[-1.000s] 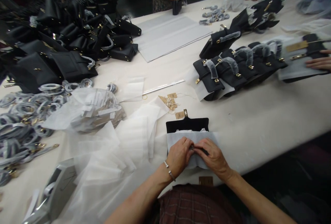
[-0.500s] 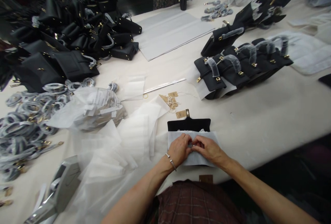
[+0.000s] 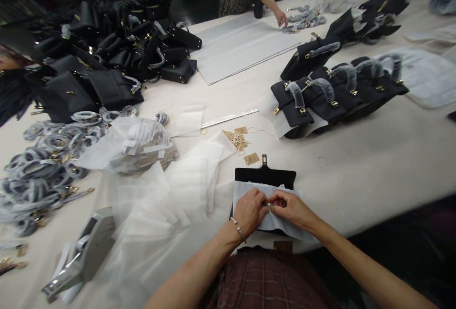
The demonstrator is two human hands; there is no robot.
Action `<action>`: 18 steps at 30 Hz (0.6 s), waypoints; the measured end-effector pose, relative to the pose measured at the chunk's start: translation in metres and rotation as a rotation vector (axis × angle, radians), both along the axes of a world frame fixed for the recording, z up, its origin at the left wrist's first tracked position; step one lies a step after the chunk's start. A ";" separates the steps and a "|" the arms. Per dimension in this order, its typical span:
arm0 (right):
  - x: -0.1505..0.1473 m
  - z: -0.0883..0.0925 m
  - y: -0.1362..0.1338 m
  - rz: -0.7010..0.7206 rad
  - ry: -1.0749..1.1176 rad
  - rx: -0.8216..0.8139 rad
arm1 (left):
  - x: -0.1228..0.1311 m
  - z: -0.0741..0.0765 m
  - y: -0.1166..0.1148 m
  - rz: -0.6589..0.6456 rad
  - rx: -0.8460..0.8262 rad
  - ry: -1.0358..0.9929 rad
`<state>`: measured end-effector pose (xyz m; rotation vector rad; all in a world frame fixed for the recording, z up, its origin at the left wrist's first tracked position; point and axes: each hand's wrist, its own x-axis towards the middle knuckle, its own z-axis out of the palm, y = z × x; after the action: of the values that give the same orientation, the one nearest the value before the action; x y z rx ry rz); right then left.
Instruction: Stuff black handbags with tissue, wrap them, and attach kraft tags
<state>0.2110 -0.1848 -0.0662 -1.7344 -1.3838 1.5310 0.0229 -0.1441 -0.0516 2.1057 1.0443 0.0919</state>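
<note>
"How do the fingers (image 3: 262, 199) look?"

"Narrow on both hands: the left hand (image 3: 250, 209) and right hand (image 3: 290, 209) pinch at a small shiny piece (image 3: 269, 206), too small to name, over the white sheet (image 3: 245, 189)."

"And their pose?"

"Tips nearly meeting, backs up, forearms angling in from the lower corners. A bracelet (image 3: 238, 229) circles the left wrist."

"Where's the handbag?"

"On the desk (image 3: 359, 171), close before the person, mostly under that sheet. Its black flap (image 3: 265, 176) lies open, pointing away, with a gold clasp (image 3: 264, 159) at the tip."

"Anything beside it?"

"A brown tag (image 3: 251, 158) near the clasp, translucent sheets (image 3: 185, 185) fanned out to the left."
</note>
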 end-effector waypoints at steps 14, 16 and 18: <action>0.012 -0.005 0.004 0.074 0.055 -0.144 | 0.002 -0.006 0.007 0.050 -0.186 0.014; 0.012 -0.005 0.001 0.062 0.044 -0.154 | 0.002 -0.005 0.006 0.066 -0.181 0.040; 0.011 -0.004 -0.001 0.057 0.042 -0.167 | 0.002 -0.004 0.006 0.058 -0.185 0.071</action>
<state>0.2217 -0.1861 -0.0705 -1.7615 -1.3292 1.7479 0.0254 -0.1385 -0.0560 1.9246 1.1124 -0.0503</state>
